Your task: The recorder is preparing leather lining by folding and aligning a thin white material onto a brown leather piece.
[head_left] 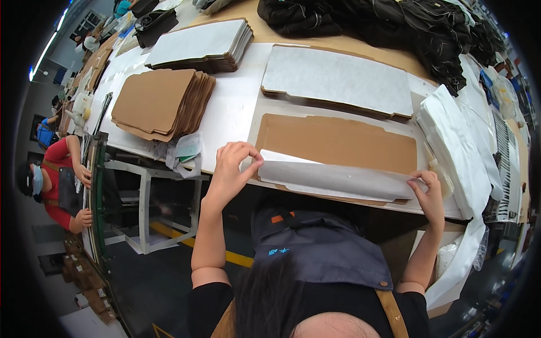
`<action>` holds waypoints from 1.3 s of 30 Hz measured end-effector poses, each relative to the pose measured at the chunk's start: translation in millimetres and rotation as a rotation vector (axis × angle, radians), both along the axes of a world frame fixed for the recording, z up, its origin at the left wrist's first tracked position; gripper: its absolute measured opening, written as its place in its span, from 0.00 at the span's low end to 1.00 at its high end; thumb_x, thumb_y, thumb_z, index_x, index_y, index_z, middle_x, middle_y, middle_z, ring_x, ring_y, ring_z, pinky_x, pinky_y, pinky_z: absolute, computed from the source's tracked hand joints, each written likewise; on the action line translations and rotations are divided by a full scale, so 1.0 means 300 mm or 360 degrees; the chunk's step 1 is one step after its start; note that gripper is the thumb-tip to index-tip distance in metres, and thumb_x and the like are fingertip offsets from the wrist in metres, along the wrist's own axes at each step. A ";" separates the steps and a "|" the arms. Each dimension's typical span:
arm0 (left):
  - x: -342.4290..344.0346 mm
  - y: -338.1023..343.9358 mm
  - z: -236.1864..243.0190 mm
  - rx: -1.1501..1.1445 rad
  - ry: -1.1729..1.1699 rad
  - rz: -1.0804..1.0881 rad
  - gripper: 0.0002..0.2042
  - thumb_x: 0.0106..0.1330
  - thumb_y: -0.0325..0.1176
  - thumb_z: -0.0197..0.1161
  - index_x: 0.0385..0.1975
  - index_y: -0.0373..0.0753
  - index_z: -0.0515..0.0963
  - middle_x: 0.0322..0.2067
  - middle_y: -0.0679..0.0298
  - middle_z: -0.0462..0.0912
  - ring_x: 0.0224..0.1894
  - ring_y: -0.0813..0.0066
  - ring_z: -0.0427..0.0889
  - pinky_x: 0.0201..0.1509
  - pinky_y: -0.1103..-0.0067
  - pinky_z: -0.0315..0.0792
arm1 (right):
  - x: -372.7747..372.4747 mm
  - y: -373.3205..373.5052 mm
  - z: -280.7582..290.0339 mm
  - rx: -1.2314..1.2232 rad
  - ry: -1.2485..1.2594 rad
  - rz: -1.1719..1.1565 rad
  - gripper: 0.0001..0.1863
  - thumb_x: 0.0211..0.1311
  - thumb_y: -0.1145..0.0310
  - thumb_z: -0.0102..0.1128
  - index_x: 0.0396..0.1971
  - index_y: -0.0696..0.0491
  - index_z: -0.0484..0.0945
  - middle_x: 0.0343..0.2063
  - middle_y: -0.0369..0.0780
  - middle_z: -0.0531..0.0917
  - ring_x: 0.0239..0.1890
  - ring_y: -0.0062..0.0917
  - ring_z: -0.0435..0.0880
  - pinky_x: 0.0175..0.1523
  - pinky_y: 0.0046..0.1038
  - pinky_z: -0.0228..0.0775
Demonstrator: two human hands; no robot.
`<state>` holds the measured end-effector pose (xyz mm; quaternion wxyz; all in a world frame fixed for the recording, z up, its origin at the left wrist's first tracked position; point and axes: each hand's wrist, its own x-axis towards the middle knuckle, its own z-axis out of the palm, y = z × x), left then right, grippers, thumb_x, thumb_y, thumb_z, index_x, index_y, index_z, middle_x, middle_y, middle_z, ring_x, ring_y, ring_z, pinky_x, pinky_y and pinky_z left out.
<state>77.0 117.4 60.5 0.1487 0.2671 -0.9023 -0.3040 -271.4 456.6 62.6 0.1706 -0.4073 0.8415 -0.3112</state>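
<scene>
A thin white sheet [344,179] is stretched between my two hands over the near part of a brown cardboard panel [338,141] at the table's front edge. Its near edge is lifted and curled, while part of it lies against the board. My left hand [230,169] pinches the sheet's left corner between thumb and finger. At the right end, my right hand [431,194] pinches the opposite corner. Just beyond the panel lies a stack of long cardboard pieces topped with white [338,79]. A pale bottle [439,172] is beside my right hand, partly hidden.
Brown panels [152,101] are stacked on the left, with a white-topped stack [197,42] behind. Dark fabric [366,19] heaps at the back. Folded white sheets [456,135] hang over the right edge. A co-worker in red [59,174] stands at the far left.
</scene>
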 end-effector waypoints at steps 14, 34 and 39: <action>0.216 -0.136 -0.192 -0.0670 -0.0420 0.0230 0.37 0.71 0.49 0.59 0.73 0.33 0.55 0.74 0.49 0.54 0.77 0.52 0.49 0.78 0.60 0.46 | -0.021 0.209 -0.021 -0.0068 0.0061 -0.0035 0.14 0.59 0.72 0.67 0.45 0.56 0.81 0.48 0.41 0.84 0.54 0.35 0.80 0.62 0.32 0.66; 0.181 -0.265 -0.233 -0.0589 -0.0664 -0.0724 0.58 0.55 0.75 0.56 0.75 0.35 0.47 0.74 0.34 0.39 0.77 0.35 0.35 0.76 0.47 0.35 | -0.105 0.324 -0.256 0.0336 0.0735 0.0678 0.61 0.54 0.32 0.59 0.72 0.68 0.50 0.70 0.62 0.58 0.72 0.59 0.57 0.75 0.50 0.46; 0.181 -0.244 -0.199 -0.0704 -0.0562 -0.0681 0.57 0.52 0.76 0.57 0.74 0.36 0.53 0.73 0.36 0.46 0.76 0.37 0.44 0.75 0.47 0.40 | -0.088 0.290 -0.189 0.0282 0.0691 0.0714 0.60 0.50 0.47 0.70 0.72 0.67 0.48 0.71 0.60 0.56 0.73 0.57 0.54 0.75 0.49 0.46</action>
